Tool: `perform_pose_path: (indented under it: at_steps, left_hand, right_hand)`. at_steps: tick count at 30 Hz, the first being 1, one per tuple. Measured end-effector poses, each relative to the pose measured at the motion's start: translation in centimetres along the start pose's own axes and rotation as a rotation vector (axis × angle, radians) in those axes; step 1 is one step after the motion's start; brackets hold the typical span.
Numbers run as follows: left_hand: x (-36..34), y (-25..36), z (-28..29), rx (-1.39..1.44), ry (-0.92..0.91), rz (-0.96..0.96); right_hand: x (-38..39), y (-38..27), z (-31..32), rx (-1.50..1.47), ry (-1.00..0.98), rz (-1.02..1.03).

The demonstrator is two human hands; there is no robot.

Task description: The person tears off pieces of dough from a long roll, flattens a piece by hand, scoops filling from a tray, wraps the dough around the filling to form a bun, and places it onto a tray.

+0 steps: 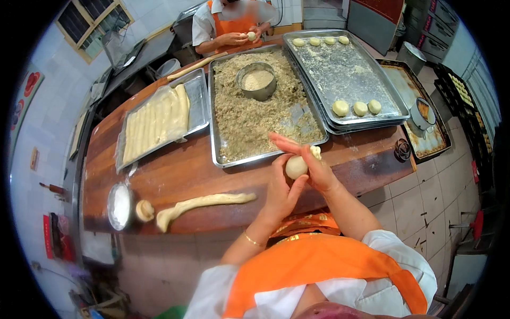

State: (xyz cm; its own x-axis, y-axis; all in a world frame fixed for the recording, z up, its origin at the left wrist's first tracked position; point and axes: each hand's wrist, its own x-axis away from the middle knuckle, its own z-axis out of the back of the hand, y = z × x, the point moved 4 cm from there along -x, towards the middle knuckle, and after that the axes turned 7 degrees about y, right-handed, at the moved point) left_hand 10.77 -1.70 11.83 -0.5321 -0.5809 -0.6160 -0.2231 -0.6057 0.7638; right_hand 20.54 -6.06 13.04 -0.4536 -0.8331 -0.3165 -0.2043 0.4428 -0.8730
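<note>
Cupping dough ball (295, 167) between both hands, above wooden table (180, 173) edge

I stand at a long, dark brown wooden worktable (180, 173) with a worn, glossy top. Under me the floor of pale square tiles (419, 204) is cracked and stained in places. To my left runs a wall of light grey-white tiles (37, 175), with a red paper decoration (32, 82) stuck on it. A window with a yellow wooden frame (93, 21) sits high at the far left, and soft daylight comes through it. On my right stands a dark metal rack of baking trays (462, 90), and grey oven cabinets (435, 32) stand behind it.
</note>
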Motion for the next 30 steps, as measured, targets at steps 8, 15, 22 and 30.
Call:
perform_pose_path:
  at_steps: [8, 15, 22, 30]
  left_hand:
    - [1.0, -0.5, 0.1, 0.334, 0.003, 0.247]
    - [0.8, -0.1, 1.2, 0.777, 0.063, 0.645]
    - [1.0, -0.6, 1.8, 0.910, 0.084, 0.732]
    - [1.6, -1.9, 3.1, 1.216, 0.032, 0.875]
  right_hand:
    - [-0.1, -0.1, -0.5, 0.173, -0.104, 0.013]
    - [-0.3, -3.7, -0.7, 0.802, 0.106, 0.069]
    - [-0.8, -3.6, -0.4, 0.673, 0.039, -0.150]
    - [-0.5, -3.1, 0.6, 0.580, -0.087, -0.276]
